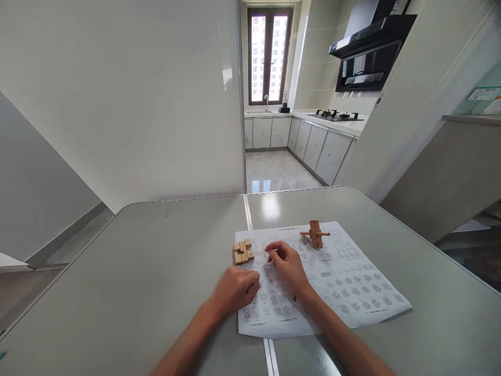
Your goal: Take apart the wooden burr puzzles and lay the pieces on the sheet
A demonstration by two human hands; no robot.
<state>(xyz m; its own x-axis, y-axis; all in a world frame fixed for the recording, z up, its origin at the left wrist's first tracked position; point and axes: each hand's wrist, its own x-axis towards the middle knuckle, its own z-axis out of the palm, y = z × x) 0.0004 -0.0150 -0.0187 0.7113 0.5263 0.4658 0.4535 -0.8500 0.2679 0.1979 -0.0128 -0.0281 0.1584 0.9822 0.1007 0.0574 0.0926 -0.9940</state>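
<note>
My left hand [238, 287] is curled into a loose fist at the left edge of a printed paper sheet [352, 261]; the inside of the fist is hidden. Just beyond it lies a flat cluster of pale wooden blocks [243, 251], partly on the sheet. My right hand [287, 263] rests over the sheet, finger and thumb drawn together near the printed figures, with nothing visible between them. Behind it and to the right, a reddish-brown wooden puzzle [315, 234] of crossed pieces stands on the sheet, a thin bar sticking out at both sides.
A grey table [156, 271] with a pale seam [248, 211] down its middle carries everything. Past its far edge are a white wall [156, 104], a kitchen window [270, 57], white cabinets [313, 143], a gas stove [336, 115] and a black range hood [371, 39].
</note>
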